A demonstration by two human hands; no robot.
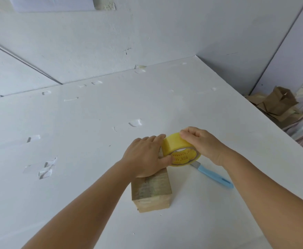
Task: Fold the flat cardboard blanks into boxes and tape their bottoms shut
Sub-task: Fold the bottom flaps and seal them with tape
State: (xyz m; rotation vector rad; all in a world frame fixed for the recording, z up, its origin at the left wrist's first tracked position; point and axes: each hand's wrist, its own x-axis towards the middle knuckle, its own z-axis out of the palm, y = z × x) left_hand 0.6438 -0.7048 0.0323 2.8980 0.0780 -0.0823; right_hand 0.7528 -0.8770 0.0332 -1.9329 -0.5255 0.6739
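Observation:
A small brown cardboard box stands on the white table, its top face covered with shiny tape strips. My left hand rests over the box's far end and grips a yellow tape roll, thumb at the roll's lower rim. My right hand comes from the right, and its fingertips pinch the roll's top outer surface. The roll stands on edge just above the box's far end.
A blue-handled utility knife lies on the table right of the box, under my right wrist. Small tape scraps stick to the table at left. Folded brown cardboard pieces pile up beyond the table's right edge. White walls close the back.

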